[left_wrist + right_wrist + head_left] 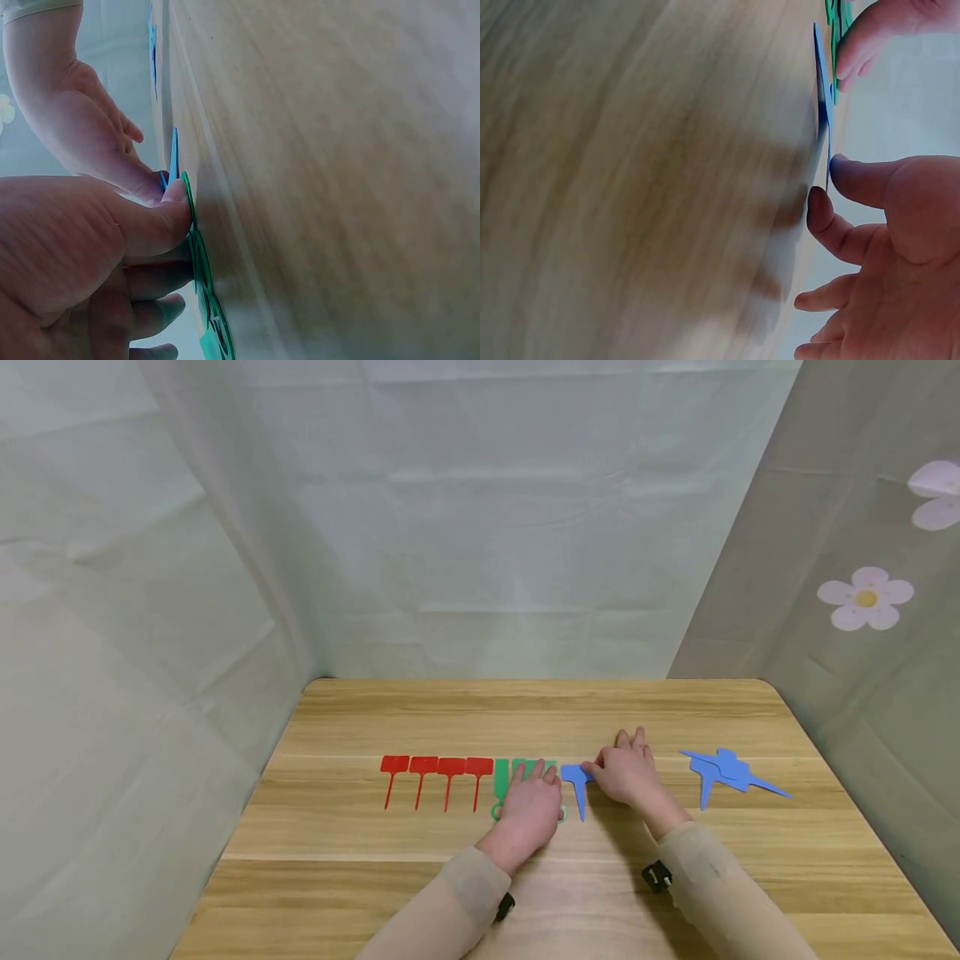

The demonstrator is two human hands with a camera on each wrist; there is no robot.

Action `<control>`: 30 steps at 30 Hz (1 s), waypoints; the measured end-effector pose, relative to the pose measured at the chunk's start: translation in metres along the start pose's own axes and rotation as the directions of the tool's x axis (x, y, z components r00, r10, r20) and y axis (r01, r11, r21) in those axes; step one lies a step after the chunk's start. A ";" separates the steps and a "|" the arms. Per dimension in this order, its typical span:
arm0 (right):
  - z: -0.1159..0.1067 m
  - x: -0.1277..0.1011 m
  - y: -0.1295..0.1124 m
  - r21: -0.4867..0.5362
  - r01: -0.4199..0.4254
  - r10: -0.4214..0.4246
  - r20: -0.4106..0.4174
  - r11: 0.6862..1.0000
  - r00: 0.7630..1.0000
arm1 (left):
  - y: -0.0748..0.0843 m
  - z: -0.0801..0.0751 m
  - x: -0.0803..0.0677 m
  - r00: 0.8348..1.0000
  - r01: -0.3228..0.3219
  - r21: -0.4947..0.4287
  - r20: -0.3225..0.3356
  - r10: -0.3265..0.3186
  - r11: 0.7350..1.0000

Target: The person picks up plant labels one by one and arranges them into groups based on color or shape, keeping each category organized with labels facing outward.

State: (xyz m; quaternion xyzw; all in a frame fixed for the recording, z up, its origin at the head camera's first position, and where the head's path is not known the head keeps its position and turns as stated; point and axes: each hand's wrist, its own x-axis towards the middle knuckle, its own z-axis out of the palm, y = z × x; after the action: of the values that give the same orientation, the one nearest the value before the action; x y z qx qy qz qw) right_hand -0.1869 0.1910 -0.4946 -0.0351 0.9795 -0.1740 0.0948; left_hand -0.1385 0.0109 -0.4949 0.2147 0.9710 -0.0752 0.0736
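On the wooden table (525, 718) four red T-shaped stake labels (435, 770) lie in a row. Beside them lie green labels (501, 775), partly under my left hand (534, 781), which rests flat on them with straight fingers. In the left wrist view its thumb (161, 210) presses the green label's edge (201, 262). A single blue label (576, 781) lies just right of the green ones. My right hand (607, 760) lies flat beside it, with thumb (855, 176) and forefinger touching the label's edge (821, 82).
A loose pile of blue labels (727, 771) lies at the table's right. Pale cloth walls (487, 527) enclose the table on three sides, the right one printed with flowers (866, 598). Bare wood stretches behind the row and along the front edge.
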 end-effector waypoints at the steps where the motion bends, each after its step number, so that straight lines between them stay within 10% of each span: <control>1: 0.000 0.000 0.000 0.000 -0.001 0.001 -0.001 1.000 1.000 | 0.000 0.000 0.000 1.000 0.000 -0.001 -0.005 0.000 1.000; 30: -0.005 -0.005 -0.002 0.026 -0.010 0.010 -0.001 1.000 1.000 | 0.000 0.002 0.000 1.000 -0.006 0.008 -0.015 0.006 1.000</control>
State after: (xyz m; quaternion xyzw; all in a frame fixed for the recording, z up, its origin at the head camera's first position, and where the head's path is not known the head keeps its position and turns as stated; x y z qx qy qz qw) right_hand -0.1828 0.1910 -0.4884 -0.0289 0.9774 -0.1863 0.0958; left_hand -0.1381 0.0108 -0.4968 0.2186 0.9705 -0.0770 0.0657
